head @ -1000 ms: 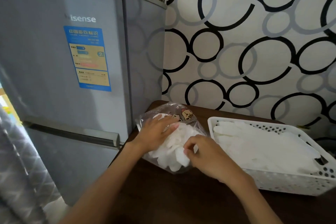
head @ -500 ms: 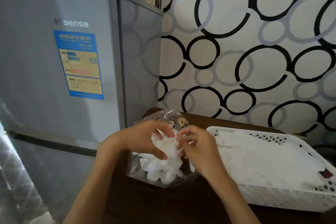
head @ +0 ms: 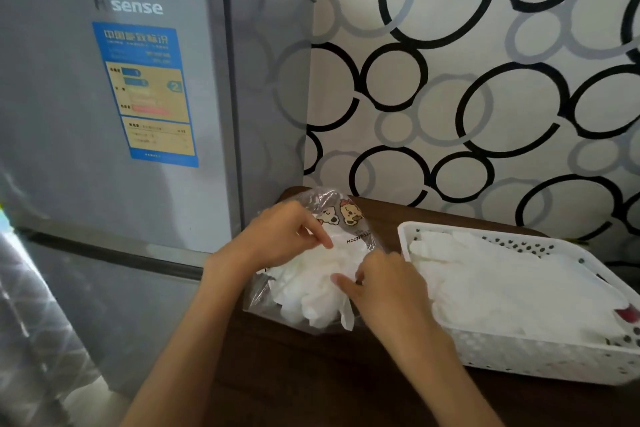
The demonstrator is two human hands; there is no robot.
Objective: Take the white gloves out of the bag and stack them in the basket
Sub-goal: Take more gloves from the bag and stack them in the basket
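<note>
1. L hand (head: 277, 236): thumb + forefinger pinch the upper film of the bag (head: 322, 215), prob. to hold the mouth up and steady. R hand (head: 388, 284): fingers curled, tips pinching the gloves in the bag (head: 318, 288); which single glove it has I can't tell.
2. Bag lies at the table's (head: 311, 374) back-left corner, mouth toward me. Clear film, cartoon print at its far end; white clump fills the near half, a few fingers spill out at the mouth.
3. Basket (head: 519, 354) just beside the bag, on its right, along the table's right side. Stacked gloves (head: 502, 288) lie flat there already, so I judge the task part done.
4. Room: fridge (head: 138, 114) wall tight on the bag's left, patterned wall (head: 485, 80) behind. Open path is rightward over the basket's near-left rim; I'd lift clear of the rim first. Risk: film drags along w/ the glove.
</note>
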